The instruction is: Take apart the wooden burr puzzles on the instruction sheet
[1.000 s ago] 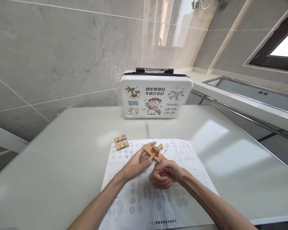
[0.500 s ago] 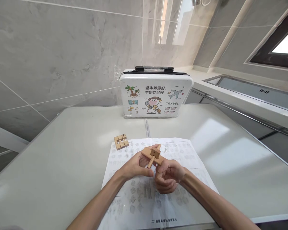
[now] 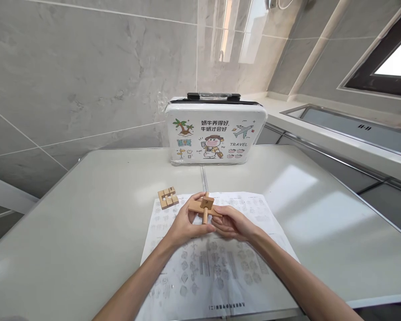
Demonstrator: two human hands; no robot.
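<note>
A wooden interlocking puzzle [image 3: 207, 203] is held between my two hands above a printed paper sheet [image 3: 229, 274]. It has a flat bar lying crosswise, a round peg pointing toward me and a small block on top marked with what looks like a 2. My left hand [image 3: 183, 226] curls around its left end, thumb stretched below the peg. At the right end of the bar, my right hand [image 3: 236, 224] pinches with thumb and fingers. Beyond my left hand sit notched wooden pieces [image 3: 168, 199], grouped together, partly over the sheet's corner.
A white cartoon-printed case [image 3: 217, 138] with a black handle stands upright at the back of the pale table [image 3: 96, 214]. Grey tiled wall [image 3: 96, 76] rises behind it. To the right is a counter with a sink [image 3: 354, 127].
Both hands have shifted slightly left with the wooden puzzle. The puzzle has turned so its bar lies nearly level and its peg points more directly toward me. My right fingers are less curled.
</note>
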